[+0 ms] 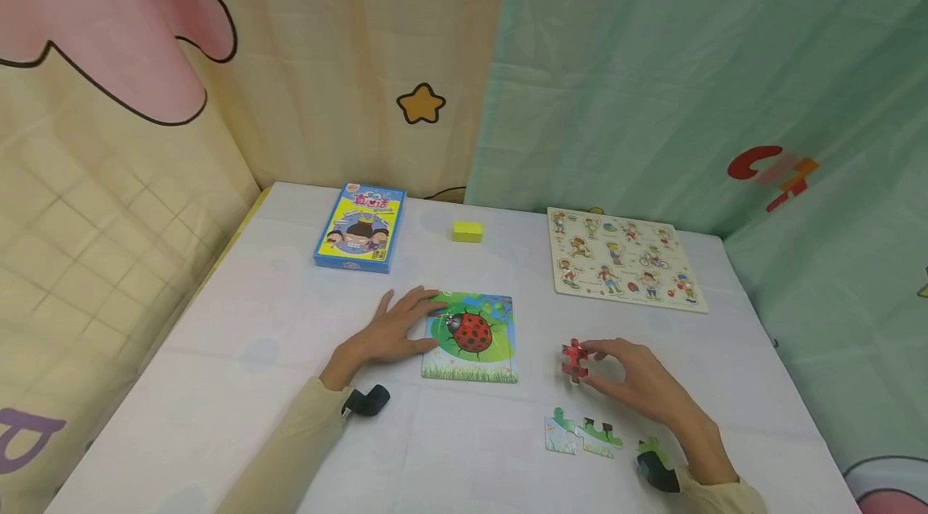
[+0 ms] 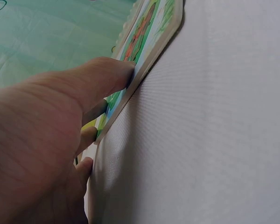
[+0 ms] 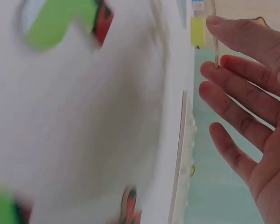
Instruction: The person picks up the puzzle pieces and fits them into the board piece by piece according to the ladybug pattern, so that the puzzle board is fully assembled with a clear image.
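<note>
Head view shows a white-covered table (image 1: 435, 449) filling the lower half of the frame, with a wooden figure puzzle board (image 1: 623, 260) at its upper right. Right of centre, the right hand (image 1: 638, 377) narrows to a thumb-and-fingertip pinch; the left hand (image 1: 391, 330), its fingers spread wide, touches the left edge of the ladybug puzzle board (image 1: 471, 335) at mid-frame and grips nothing. A red jigsaw piece (image 1: 575, 361) sits in the right hand's pinch, its long axis running roughly up and down the frame; the right wrist view shows it edge-on, apparently clear of the tabletop. Board and piece are apart: the board lies left of the right hand, across bare cloth, and the left hand is nearer to it. Loose grass-printed pieces (image 1: 561, 435) lie lower right, just below the pinched one.
</note>
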